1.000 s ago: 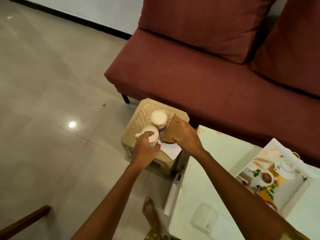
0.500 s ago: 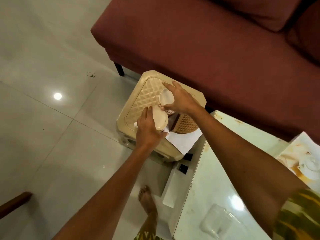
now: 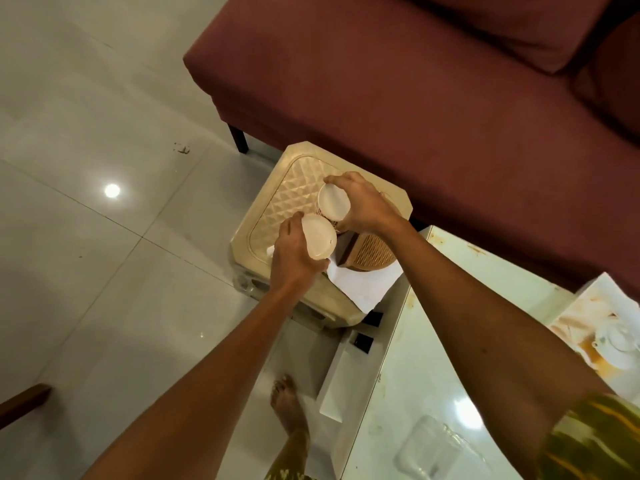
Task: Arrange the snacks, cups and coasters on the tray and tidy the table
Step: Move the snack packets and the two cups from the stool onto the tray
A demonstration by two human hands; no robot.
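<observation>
White, two cups over the beige stool: near cup clasped in left grip, far cup at one o'clock clasped in right grip, both empty.

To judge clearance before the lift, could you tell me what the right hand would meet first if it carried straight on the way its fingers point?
Probably nothing nearby: the right hand, gripping a cup, points left over the stool, then floor; depth is unclear.

Over the stool, the left hand grips one cup and the right hand another cup; coasters lie on the stool's near corner.
</observation>
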